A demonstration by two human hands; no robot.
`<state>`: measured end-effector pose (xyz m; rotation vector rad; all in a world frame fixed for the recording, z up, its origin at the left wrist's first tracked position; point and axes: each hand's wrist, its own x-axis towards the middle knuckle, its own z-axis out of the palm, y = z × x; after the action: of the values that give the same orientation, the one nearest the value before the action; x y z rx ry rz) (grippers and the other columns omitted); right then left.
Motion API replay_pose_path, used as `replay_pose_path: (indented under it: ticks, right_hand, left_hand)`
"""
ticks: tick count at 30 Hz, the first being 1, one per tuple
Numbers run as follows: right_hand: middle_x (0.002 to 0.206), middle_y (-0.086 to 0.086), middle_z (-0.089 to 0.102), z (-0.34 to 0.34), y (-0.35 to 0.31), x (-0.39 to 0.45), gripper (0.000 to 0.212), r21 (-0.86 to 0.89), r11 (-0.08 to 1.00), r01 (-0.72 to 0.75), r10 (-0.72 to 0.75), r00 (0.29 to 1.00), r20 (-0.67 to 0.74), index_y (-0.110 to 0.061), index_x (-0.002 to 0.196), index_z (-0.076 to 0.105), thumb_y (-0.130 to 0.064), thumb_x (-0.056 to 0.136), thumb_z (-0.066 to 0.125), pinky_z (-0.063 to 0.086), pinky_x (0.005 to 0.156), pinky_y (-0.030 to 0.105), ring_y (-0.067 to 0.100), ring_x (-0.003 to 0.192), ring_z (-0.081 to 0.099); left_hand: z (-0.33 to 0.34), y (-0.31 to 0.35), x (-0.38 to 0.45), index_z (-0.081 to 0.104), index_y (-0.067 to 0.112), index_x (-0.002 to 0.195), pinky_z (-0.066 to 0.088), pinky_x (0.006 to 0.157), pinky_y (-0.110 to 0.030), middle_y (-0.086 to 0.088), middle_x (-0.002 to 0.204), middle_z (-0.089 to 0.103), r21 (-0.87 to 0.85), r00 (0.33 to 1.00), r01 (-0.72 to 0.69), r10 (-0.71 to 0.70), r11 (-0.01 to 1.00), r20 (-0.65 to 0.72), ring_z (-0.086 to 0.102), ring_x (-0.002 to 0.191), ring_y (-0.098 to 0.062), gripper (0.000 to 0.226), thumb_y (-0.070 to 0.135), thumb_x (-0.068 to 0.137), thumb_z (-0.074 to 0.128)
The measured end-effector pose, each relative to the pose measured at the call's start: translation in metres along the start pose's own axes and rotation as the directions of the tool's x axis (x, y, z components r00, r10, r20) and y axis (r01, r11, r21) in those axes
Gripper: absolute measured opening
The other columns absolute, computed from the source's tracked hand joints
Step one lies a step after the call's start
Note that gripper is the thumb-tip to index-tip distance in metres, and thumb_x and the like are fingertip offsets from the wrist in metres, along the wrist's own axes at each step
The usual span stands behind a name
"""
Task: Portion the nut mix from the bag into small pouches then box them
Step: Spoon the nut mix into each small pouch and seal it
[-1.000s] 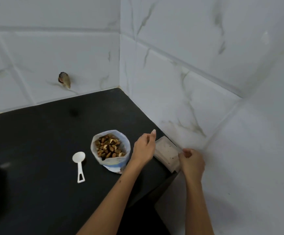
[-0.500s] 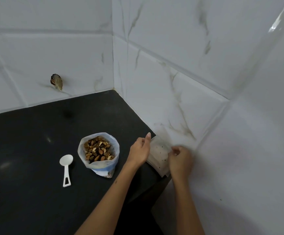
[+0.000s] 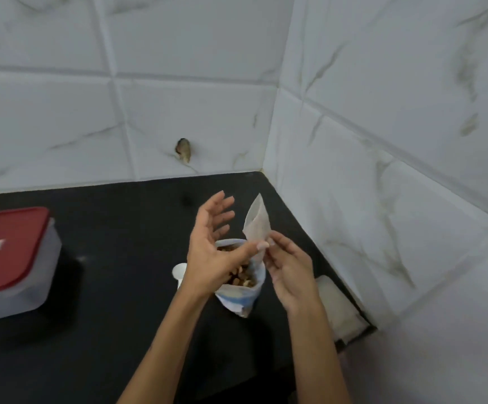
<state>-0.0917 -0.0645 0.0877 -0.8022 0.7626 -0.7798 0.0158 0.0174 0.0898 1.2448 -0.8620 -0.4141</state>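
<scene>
The right hand (image 3: 288, 272) pinches the lower edge of a small pouch (image 3: 256, 221), held upright above the open bag (image 3: 241, 290) of nut mix on the black counter (image 3: 120, 316). The left hand (image 3: 210, 249) is spread open, thumb touching the pouch's lower corner. Half a second ago both hands were at the pouch stack (image 3: 339, 307) by the wall; one pouch is now lifted clear.

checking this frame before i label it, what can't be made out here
- Spoon: head view, the left hand hides all but part of its bowl.
- Nut bag: both hands cover most of its opening.
- Pouch: blurred; open or sealed, cannot tell.
- Red-lidded box: cut off by the left edge; contents hidden.
- Pouch stack: blurred, count unclear.
</scene>
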Motion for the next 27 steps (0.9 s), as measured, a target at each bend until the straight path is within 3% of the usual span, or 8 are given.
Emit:
replay_pose_path:
  ticks: [3,8,12,15,17,19,23,27]
  right_hand:
    - [0.098,0.014,0.071,0.030,0.024,-0.001,0.016,-0.017,0.991,-0.133,0.134,0.977,0.166,-0.006,0.098,0.066,0.000,0.091,0.053,0.055,0.084,0.035,0.024,0.094,0.067]
    - [0.103,0.012,0.071,0.064,0.055,0.004,0.022,-0.272,0.955,-0.116,0.181,0.957,0.227,-0.005,0.112,0.063,-0.005,0.092,0.054,0.055,0.086,0.033,0.022,0.096,0.069]
    - [0.098,0.003,0.071,0.093,0.056,-0.002,0.018,-0.292,0.948,0.123,-0.118,0.992,0.034,-0.014,0.108,0.064,-0.016,0.090,0.062,0.053,0.074,0.022,0.012,0.089,0.068]
    - [0.092,-0.007,0.072,0.116,0.043,-0.012,0.008,-0.279,0.904,0.322,-0.291,0.945,0.149,-0.018,0.092,0.070,-0.014,0.085,0.067,0.053,0.078,0.022,0.007,0.092,0.067]
    - [0.098,-0.008,0.071,0.126,0.041,-0.017,0.015,-0.386,0.829,0.404,-0.293,0.902,0.317,-0.025,0.083,0.073,-0.010,0.081,0.070,0.053,0.080,0.022,0.004,0.093,0.067]
    - [0.099,-0.010,0.070,0.132,0.046,-0.020,0.018,-0.574,0.663,0.480,-0.272,0.869,0.413,-0.029,0.081,0.074,-0.011,0.079,0.072,0.055,0.077,0.024,0.003,0.089,0.067]
    - [0.081,-0.011,0.072,0.136,0.052,-0.018,0.020,-0.733,0.477,0.485,-0.271,0.874,0.402,-0.022,0.086,0.075,-0.005,0.083,0.064,0.054,0.068,0.015,0.000,0.075,0.068]
    - [0.087,-0.010,0.067,0.135,0.049,-0.016,0.026,-0.835,0.290,0.468,-0.196,0.883,0.427,-0.019,0.092,0.075,-0.006,0.089,0.054,0.046,0.063,0.004,0.001,0.076,0.061]
  left_hand:
    - [-0.028,-0.004,-0.005,0.046,0.032,0.132,0.044,0.105,-0.044,0.009,0.133,0.055,0.050,0.997,0.058,-0.060,0.997,0.040,0.053,0.124,-0.012,0.094,0.037,0.049,0.088]
    - [-0.066,0.000,-0.009,0.055,0.020,0.121,0.054,0.078,-0.024,0.002,0.108,0.066,0.124,0.998,0.030,-0.024,0.992,-0.049,0.067,0.097,-0.014,0.073,0.026,0.056,0.088]
    - [-0.097,-0.001,-0.006,0.052,0.024,0.119,0.048,0.090,-0.016,0.012,0.106,0.061,0.393,0.993,0.011,0.036,0.920,-0.112,0.059,0.105,-0.002,0.070,0.022,0.061,0.090]
    - [-0.117,-0.006,-0.002,0.048,0.022,0.124,0.046,0.097,-0.023,0.013,0.115,0.057,0.539,0.995,0.014,0.041,0.842,-0.090,0.055,0.110,-0.004,0.074,0.029,0.062,0.088]
    - [-0.126,-0.008,0.000,0.048,0.024,0.123,0.048,0.095,-0.027,0.014,0.116,0.055,0.578,0.996,0.020,0.031,0.816,-0.078,0.054,0.109,-0.006,0.073,0.032,0.062,0.086]
    - [-0.131,-0.009,0.002,0.049,0.023,0.120,0.050,0.090,-0.028,0.013,0.112,0.056,0.584,0.996,0.007,0.044,0.812,-0.073,0.056,0.105,-0.007,0.066,0.033,0.062,0.080]
    - [-0.139,-0.011,0.004,0.053,0.019,0.113,0.052,0.084,-0.028,0.014,0.107,0.058,0.598,0.995,-0.033,0.081,0.801,-0.054,0.058,0.099,-0.007,0.058,0.030,0.062,0.076]
    - [-0.141,-0.017,0.006,0.056,0.019,0.106,0.047,0.081,-0.015,0.013,0.103,0.059,0.623,0.995,-0.081,0.104,0.778,0.000,0.057,0.094,-0.005,0.052,0.029,0.062,0.081]
